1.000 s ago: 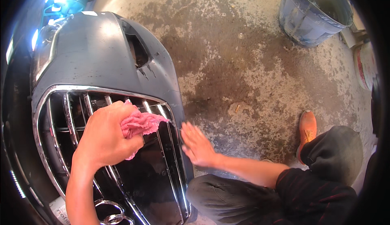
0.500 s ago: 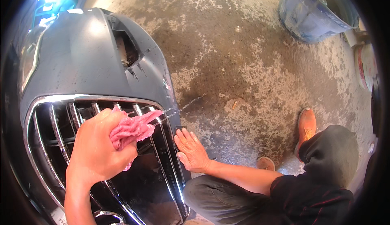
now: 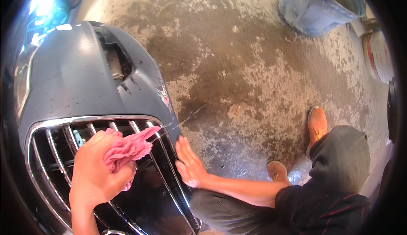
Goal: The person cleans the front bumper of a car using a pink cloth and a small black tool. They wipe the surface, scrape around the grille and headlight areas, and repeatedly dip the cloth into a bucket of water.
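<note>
My left hand (image 3: 94, 173) is closed in a fist around a wet, crumpled pink cloth (image 3: 129, 150), over the chrome-barred grille (image 3: 166, 169) of a dark grey car bumper (image 3: 72, 78). A thin streak of water (image 3: 193, 115) runs from near the cloth's tip out past the bumper's edge. My right hand (image 3: 189, 164) has its fingers stretched out, beside the grille's right edge and against or just over the bumper's side; actual contact is hard to make out. It holds nothing.
Wet, stained concrete floor (image 3: 237, 78) lies right of the bumper. A large blue-grey tub (image 3: 311, 10) stands at the far right, near a pale bucket (image 3: 377, 57). My bent knee (image 3: 343, 154) and orange-brown shoe (image 3: 317, 122) are at right. The bumper has an open recess (image 3: 115, 61).
My view has shifted, so the bumper sits lower and further left. The left hand still grips the cloth. The water streak looks fainter, and the right hand's fingers have tilted leftward.
</note>
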`<state>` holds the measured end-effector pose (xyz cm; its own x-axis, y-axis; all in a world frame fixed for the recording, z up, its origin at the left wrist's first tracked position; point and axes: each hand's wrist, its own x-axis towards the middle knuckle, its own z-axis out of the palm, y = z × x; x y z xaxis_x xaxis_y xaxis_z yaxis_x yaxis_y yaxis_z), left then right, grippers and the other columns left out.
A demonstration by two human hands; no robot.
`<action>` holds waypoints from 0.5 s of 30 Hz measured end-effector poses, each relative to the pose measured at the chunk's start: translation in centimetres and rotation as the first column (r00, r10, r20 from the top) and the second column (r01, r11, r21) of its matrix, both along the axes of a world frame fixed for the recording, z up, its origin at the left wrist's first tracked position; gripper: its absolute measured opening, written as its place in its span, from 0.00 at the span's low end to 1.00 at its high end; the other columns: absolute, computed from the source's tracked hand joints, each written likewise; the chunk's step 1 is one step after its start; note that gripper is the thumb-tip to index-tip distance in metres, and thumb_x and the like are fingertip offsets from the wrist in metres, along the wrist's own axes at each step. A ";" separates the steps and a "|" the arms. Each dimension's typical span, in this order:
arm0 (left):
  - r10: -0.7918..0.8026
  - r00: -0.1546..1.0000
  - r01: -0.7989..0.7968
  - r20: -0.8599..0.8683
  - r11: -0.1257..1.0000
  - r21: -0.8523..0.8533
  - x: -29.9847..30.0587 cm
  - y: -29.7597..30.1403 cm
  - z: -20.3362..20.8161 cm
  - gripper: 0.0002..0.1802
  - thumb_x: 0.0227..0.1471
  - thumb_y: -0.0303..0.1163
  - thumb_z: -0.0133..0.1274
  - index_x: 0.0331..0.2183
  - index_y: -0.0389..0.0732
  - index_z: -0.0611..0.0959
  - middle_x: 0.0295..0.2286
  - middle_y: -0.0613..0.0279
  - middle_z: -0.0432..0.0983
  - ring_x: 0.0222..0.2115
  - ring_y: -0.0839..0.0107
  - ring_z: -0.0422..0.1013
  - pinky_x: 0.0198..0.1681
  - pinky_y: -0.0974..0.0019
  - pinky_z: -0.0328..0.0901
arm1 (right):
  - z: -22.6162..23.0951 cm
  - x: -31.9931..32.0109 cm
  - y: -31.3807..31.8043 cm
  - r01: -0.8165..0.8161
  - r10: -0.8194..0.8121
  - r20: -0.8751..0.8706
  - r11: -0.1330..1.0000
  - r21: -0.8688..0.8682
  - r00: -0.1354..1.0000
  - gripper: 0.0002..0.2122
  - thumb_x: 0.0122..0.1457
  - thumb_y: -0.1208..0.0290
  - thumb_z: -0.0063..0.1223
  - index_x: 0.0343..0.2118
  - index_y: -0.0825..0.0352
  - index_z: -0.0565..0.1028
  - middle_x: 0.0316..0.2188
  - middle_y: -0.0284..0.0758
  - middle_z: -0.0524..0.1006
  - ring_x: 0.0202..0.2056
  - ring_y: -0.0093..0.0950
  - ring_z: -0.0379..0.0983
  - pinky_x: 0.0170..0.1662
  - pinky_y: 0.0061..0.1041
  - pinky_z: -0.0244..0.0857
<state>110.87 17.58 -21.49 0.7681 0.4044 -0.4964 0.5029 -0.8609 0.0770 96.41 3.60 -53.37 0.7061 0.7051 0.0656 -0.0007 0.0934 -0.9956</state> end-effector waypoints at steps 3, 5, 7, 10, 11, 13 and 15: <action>0.044 0.999 -0.044 -0.031 0.999 0.007 0.5 -0.5 0.0 0.22 0.37 0.26 0.68 0.39 0.34 0.87 0.34 0.46 0.80 0.37 0.45 0.77 0.44 0.54 0.72 | 1.4 9.5 7.7 0.083 -0.101 -0.221 0.993 -0.088 0.970 0.32 0.77 0.66 0.41 0.77 0.80 0.53 0.79 0.64 0.50 0.79 0.58 0.48 0.81 0.46 0.46; 0.074 0.997 -0.074 -0.021 0.997 -0.004 0.9 -0.6 -0.5 0.21 0.36 0.26 0.67 0.38 0.34 0.86 0.33 0.48 0.79 0.35 0.47 0.75 0.42 0.55 0.70 | 1.9 15.0 10.6 0.057 -0.099 -0.340 0.989 -0.134 0.935 0.30 0.78 0.64 0.39 0.76 0.79 0.55 0.79 0.62 0.51 0.77 0.56 0.52 0.79 0.42 0.51; 0.109 0.993 -0.109 -0.036 0.994 0.011 0.7 -0.5 -0.8 0.20 0.36 0.25 0.65 0.37 0.34 0.85 0.31 0.50 0.77 0.33 0.49 0.74 0.41 0.56 0.68 | 1.3 14.1 9.4 0.081 -0.100 -0.352 0.994 -0.067 0.931 0.31 0.80 0.61 0.38 0.76 0.79 0.55 0.78 0.63 0.53 0.77 0.56 0.53 0.79 0.41 0.51; 0.099 0.993 -0.099 -0.057 0.995 0.016 1.0 -0.5 -0.8 0.20 0.34 0.23 0.64 0.36 0.34 0.84 0.32 0.51 0.75 0.33 0.50 0.73 0.40 0.57 0.67 | 0.9 2.3 0.0 0.060 0.033 -0.582 0.988 0.140 0.812 0.32 0.80 0.65 0.35 0.81 0.71 0.45 0.81 0.59 0.46 0.80 0.52 0.49 0.81 0.42 0.46; 0.101 0.994 -0.100 -0.044 0.994 0.042 0.9 -0.6 -1.0 0.20 0.34 0.22 0.64 0.36 0.34 0.84 0.32 0.51 0.76 0.33 0.51 0.73 0.40 0.58 0.67 | 2.0 1.5 -2.6 -0.027 0.088 -0.483 0.991 0.132 0.871 0.33 0.81 0.63 0.35 0.81 0.72 0.43 0.81 0.60 0.44 0.80 0.54 0.46 0.81 0.42 0.44; 0.104 0.993 -0.101 -0.052 0.993 0.064 0.7 -0.5 -1.2 0.20 0.34 0.21 0.64 0.36 0.34 0.83 0.33 0.52 0.76 0.34 0.52 0.73 0.42 0.59 0.68 | 0.7 1.3 -1.3 -0.058 0.097 -0.493 0.994 0.094 0.865 0.33 0.81 0.60 0.34 0.81 0.75 0.43 0.81 0.60 0.44 0.80 0.55 0.46 0.82 0.42 0.43; 0.092 0.992 -0.088 -0.082 0.995 0.053 1.0 -0.2 -1.1 0.20 0.34 0.21 0.64 0.37 0.34 0.82 0.35 0.53 0.76 0.36 0.54 0.74 0.45 0.61 0.68 | 0.0 6.0 3.0 -0.010 0.034 -0.481 0.999 0.052 0.876 0.32 0.81 0.63 0.39 0.78 0.80 0.49 0.81 0.59 0.46 0.81 0.51 0.44 0.81 0.41 0.43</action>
